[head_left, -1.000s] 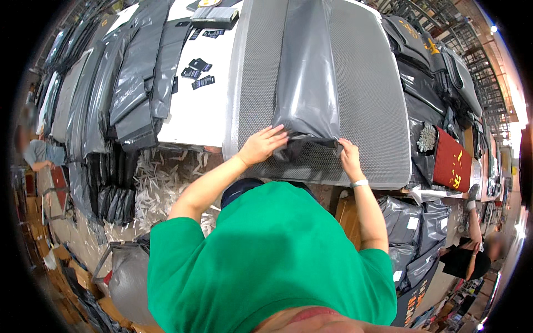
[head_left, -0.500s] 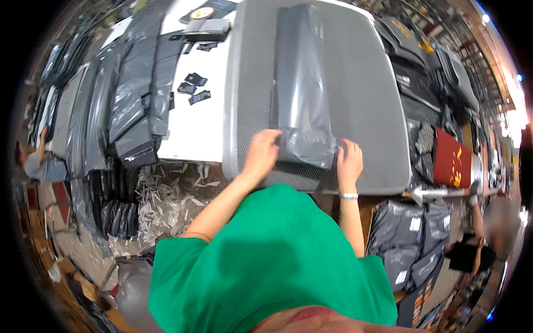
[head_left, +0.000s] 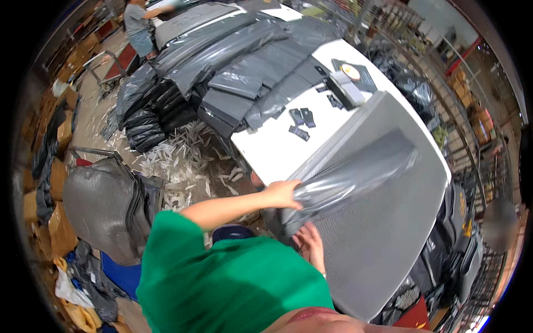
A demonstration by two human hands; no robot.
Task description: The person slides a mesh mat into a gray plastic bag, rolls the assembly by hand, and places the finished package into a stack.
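Observation:
A long package in shiny grey plastic lies aslant over the grey ribbed mat, slightly blurred, its contents hidden. At its near end, my left hand is closed on the plastic from the left side. Just below that end is my right hand, fingers apart and slightly bent, close to or touching the package's lower edge. The mat lies over the white table, its near part beside my body.
Small black cards and a grey box are on the table. Beyond lie stacked grey plastic packages. White scraps litter the floor near a pile of grey mats. A person stands at far left.
My view has turned left, so the table now slants. My left hand has closed on the package's near end, which has swung from straight ahead to aslant; the right hand stays beside it.

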